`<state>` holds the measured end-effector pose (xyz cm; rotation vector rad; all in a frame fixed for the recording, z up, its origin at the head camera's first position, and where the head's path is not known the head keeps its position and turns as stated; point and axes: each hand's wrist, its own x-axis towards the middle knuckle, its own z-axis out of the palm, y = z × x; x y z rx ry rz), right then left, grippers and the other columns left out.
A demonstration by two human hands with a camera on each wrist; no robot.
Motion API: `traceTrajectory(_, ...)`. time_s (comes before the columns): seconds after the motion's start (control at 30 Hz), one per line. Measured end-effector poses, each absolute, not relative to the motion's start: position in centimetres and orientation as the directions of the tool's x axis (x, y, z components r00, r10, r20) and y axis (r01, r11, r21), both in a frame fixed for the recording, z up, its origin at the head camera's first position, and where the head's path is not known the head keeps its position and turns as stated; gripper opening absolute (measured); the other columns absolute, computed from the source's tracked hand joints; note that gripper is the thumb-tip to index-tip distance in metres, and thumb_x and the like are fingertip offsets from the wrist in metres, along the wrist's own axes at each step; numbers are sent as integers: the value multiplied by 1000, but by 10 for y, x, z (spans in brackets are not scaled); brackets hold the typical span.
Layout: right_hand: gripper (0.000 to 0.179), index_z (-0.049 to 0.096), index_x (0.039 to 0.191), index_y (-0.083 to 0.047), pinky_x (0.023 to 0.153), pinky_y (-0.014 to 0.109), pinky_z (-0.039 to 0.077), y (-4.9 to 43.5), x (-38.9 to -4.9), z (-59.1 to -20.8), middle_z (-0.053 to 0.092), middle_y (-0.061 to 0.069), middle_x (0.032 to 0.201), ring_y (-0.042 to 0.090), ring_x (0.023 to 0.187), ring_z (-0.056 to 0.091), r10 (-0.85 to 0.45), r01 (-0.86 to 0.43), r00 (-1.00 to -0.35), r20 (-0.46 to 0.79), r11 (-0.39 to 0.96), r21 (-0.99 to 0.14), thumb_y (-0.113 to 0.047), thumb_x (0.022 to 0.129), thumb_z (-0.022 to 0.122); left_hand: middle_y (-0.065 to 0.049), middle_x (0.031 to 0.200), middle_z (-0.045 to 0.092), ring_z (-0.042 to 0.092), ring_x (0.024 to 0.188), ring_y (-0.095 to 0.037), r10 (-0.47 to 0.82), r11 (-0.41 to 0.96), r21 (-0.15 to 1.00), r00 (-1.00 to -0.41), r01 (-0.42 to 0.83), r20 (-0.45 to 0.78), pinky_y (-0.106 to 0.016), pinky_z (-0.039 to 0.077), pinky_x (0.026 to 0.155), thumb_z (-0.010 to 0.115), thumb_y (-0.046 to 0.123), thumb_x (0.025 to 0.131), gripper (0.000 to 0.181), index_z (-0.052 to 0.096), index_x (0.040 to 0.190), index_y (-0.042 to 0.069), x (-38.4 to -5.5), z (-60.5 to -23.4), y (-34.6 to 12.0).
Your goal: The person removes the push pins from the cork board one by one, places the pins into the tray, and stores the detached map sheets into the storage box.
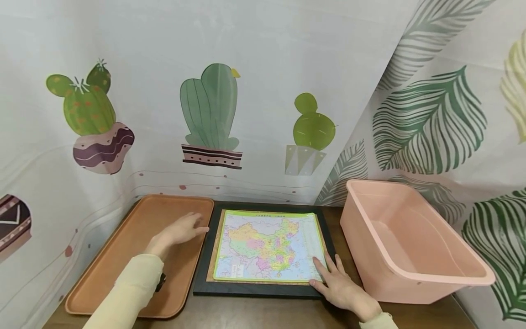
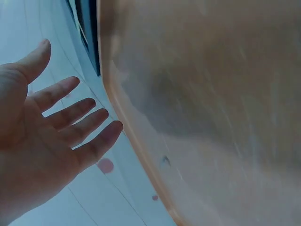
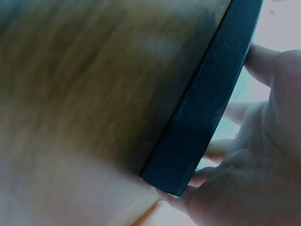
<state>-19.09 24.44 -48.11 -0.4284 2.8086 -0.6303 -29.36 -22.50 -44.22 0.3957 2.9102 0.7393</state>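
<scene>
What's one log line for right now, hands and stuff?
left hand: open, over brown tray | right hand: at lower right of map | map: inside black frame | pink bin: right of frame

The shallow tray [image 1: 144, 224] and the map of China [image 1: 263, 244] lie low, so the way above both is open, except where the left grip [image 1: 178, 230] and its sleeve [image 1: 131, 283] span the tray and the right grip [image 1: 341, 285] covers the map's near right corner. Tray and black frame [image 1: 250, 289] leave hardly any gap. A narrow strip of bench [image 1: 263, 315] separates frame and pink tub [image 1: 367, 249]. The tub's tall walls bar sideways passage; its open top admits a reach. The cactus-print curtain [image 1: 144, 45] closes the rear.
</scene>
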Motion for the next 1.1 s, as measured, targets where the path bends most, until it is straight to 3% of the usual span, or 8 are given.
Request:
traceTrajectory(0.13,72,33,153,-11,97,77,22,245,-191,-482,10,30,157,55,140,-5,-326,-223,-931,-165,865,-450,-51,97,53,-29,141,44,39,131,-45,276,827,516,-961,225,-24,-59,36,103,61,30,98,57,47,138,-7,-294,-440,-210)
traceTrajectory(0.3,73,33,153,-12,96,77,22,245,-190,-481,9,29,158,54,140,-5,-326,-222,-931,-165,863,-453,-52,97,53,-25,134,52,50,122,-40,272,803,548,-962,235,14,-54,44,96,63,24,98,48,53,133,-7,-297,-442,-194)
traceTrajectory(0.47,72,33,153,-11,95,78,22,244,-189,-479,9,28,158,54,140,-5,-325,-223,-932,-161,863,-452,-52,96,54,-20,118,60,60,96,-28,270,775,600,-962,200,-28,-42,52,77,62,18,97,41,55,129,-7,-298,-443,-181)
traceTrajectory(0.6,72,34,153,-11,95,78,22,243,-189,-480,9,28,158,54,140,-4,-327,-225,-932,-159,862,-454,-51,96,54,-13,97,63,56,75,-21,246,762,632,-966,145,-75,-33,47,63,62,16,97,34,58,123,-6,-297,-444,-172)
traceTrajectory(0.7,72,34,153,-11,96,77,22,243,-189,-481,10,29,157,54,141,-4,-325,-224,-933,-157,863,-453,-51,96,54,-11,90,62,57,70,-20,226,752,649,-970,114,-92,-30,46,58,61,13,97,28,59,118,-6,-298,-446,-167)
traceTrajectory(0.9,73,33,153,-12,96,78,21,244,-190,-482,9,28,158,54,140,-6,-325,-220,-931,-166,862,-457,-52,97,53,-13,95,65,64,72,-19,196,751,655,-975,79,-106,-33,53,63,61,9,97,21,62,113,-6,-301,-452,-158)
traceTrajectory(1.1,73,30,154,-13,96,78,20,244,-192,-483,5,26,159,53,141,-8,-323,-207,-927,-190,864,-460,-53,97,51,-14,97,67,66,71,-19,167,725,687,-979,40,-120,-35,56,65,62,5,95,27,62,118,-8,-304,-454,-155)
